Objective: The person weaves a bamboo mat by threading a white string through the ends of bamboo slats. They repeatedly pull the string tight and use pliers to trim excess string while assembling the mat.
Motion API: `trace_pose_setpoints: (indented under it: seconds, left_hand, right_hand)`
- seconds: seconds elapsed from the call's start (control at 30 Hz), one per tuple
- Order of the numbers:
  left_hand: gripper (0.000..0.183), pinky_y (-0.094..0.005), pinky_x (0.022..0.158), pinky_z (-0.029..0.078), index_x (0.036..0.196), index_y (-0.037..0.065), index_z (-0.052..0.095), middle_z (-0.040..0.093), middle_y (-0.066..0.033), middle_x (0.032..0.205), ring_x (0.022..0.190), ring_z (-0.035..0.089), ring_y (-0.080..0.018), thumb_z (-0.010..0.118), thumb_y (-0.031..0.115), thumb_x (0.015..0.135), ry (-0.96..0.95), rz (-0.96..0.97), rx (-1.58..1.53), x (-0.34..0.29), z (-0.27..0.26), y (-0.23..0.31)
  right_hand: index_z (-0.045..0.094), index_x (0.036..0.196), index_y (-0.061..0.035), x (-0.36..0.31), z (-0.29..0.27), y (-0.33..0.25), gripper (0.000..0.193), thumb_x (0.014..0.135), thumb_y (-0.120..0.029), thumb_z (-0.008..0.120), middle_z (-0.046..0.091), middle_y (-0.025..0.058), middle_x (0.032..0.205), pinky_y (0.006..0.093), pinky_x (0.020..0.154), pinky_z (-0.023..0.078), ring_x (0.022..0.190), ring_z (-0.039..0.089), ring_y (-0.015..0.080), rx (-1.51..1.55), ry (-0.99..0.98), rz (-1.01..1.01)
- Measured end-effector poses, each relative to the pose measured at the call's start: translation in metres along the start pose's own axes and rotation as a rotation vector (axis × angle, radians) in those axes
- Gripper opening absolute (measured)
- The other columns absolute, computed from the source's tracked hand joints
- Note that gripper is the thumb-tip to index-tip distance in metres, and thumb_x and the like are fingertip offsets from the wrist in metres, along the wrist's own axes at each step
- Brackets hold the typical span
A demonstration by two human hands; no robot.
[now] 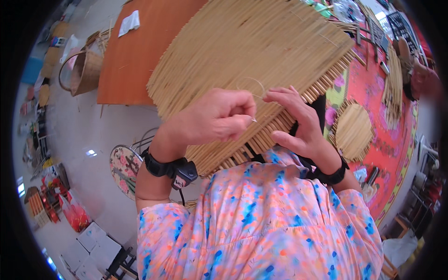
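A large mat of pale sticks (pixel 228 51), laid side by side, slants across my lap and the table in front of me. My left hand (pixel 210 116) is closed in a pinch above its near edge, with a small pale tip poking out past the fingers. From there a thin pale strand (pixel 254 80) loops up over the mat toward the fingertips of my right hand (pixel 298 119). That hand hovers by the mat's right edge, thumb and fingers apart. Whether the strand touches its fingertips is hard to make out.
An orange-brown tabletop (pixel 128 60) with a white cloth (pixel 129 23) lies left of the mat. Beyond it stands a wicker basket (pixel 86 70). On the red floral cloth (pixel 368 107) at right are a small oval stick mat (pixel 353 130) and a bundle of sticks (pixel 393 88).
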State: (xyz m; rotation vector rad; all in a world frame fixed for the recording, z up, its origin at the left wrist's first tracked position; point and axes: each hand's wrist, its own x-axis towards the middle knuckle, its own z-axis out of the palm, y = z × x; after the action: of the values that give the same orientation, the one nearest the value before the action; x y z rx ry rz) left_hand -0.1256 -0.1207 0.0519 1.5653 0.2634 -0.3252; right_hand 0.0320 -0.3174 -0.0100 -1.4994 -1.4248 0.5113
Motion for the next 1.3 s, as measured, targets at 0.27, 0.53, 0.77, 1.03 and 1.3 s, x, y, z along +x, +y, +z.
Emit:
trace_pose_setpoints:
  seconds: [0.27, 0.53, 0.77, 1.03, 1.3]
  left_hand:
    - [0.004, -0.0229, 0.051, 0.041, 0.089, 0.0, 0.055, 0.058, -0.0004, 0.066, 0.058, 0.052, -0.0047, 0.053, 0.003, 0.09, 0.042, 0.124, 0.019, 0.03, 0.022, 0.014]
    - [0.005, -0.0234, 0.051, 0.041, 0.089, -0.001, 0.056, 0.058, -0.0004, 0.066, 0.059, 0.051, -0.0044, 0.056, 0.003, 0.092, 0.123, 0.058, 0.007, 0.023, 0.023, 0.021]
    - [0.004, -0.0235, 0.053, 0.042, 0.091, -0.001, 0.056, 0.057, 0.0001, 0.067, 0.061, 0.051, -0.0043, 0.057, 0.003, 0.092, 0.115, 0.07, 0.051, 0.02, 0.021, 0.016]
    - [0.005, -0.0178, 0.051, 0.038, 0.098, 0.001, 0.055, 0.056, 0.0028, 0.072, 0.061, 0.05, -0.0017, 0.052, 0.003, 0.095, 0.04, 0.074, 0.099, 0.028, 0.025, 0.013]
    - [0.007, -0.0265, 0.055, 0.045, 0.09, -0.001, 0.058, 0.058, -0.0038, 0.066, 0.061, 0.055, -0.0071, 0.06, 0.004, 0.088, 0.142, 0.071, 0.166, 0.032, 0.028, 0.009]
  right_hand:
    - [0.07, 0.098, -0.0078, -0.007, 0.006, 0.002, 0.018, 0.082, -0.012, 0.076, 0.071, 0.0034, 0.093, 0.058, 0.114, 0.029, 0.094, 0.069, 0.0218, 0.07, 0.088, 0.109]
    - [0.07, 0.097, -0.0087, -0.008, 0.011, 0.006, 0.011, 0.086, -0.012, 0.073, 0.069, 0.0013, 0.089, 0.057, 0.112, 0.03, 0.088, 0.068, 0.0212, 0.086, 0.076, 0.115]
    - [0.063, 0.123, -0.0091, -0.008, 0.014, 0.003, 0.034, 0.089, -0.012, 0.069, 0.07, 0.003, 0.088, 0.0565, 0.113, 0.031, 0.087, 0.069, 0.0226, 0.107, 0.111, 0.133]
    - [0.051, 0.139, -0.0068, -0.008, 0.013, 0.005, 0.054, 0.088, -0.007, 0.068, 0.069, 0.0052, 0.089, 0.0414, 0.105, 0.042, 0.089, 0.068, 0.0213, 0.271, 0.156, 0.185]
    - [0.055, 0.133, -0.003, -0.011, 0.013, 0.01, 0.042, 0.092, -0.005, 0.066, 0.066, 0.0068, 0.105, 0.0302, 0.095, 0.046, 0.105, 0.06, 0.0146, 0.822, 0.247, 0.239]
